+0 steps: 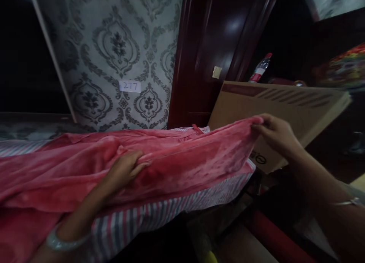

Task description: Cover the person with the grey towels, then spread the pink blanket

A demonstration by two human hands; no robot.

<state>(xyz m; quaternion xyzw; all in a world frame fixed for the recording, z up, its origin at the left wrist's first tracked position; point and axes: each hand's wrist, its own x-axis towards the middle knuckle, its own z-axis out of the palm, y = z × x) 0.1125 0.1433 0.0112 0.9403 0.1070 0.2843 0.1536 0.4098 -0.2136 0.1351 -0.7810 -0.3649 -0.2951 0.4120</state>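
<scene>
A pinkish-red plush cloth (182, 168) lies lengthwise in loose folds over a long board with a striped cover (168, 213). My right hand (278, 135) pinches the cloth's right end between thumb and fingers, lifting that corner above the board. Farther left, my left hand (124, 168) grips the cloth near its middle, thumb and forefinger at a fold. Between both hands the upper edge runs fairly straight. The left part is bunched and runs out of view, so I cannot tell whether it is a garment or a blanket.
Behind the board's right end leans a large flat cardboard box (273, 103). A plastic bottle with a red cap (260, 69) stands behind it. A dark red wooden door (211, 38) and patterned wallpaper with a "277" label (130, 86) are at the back.
</scene>
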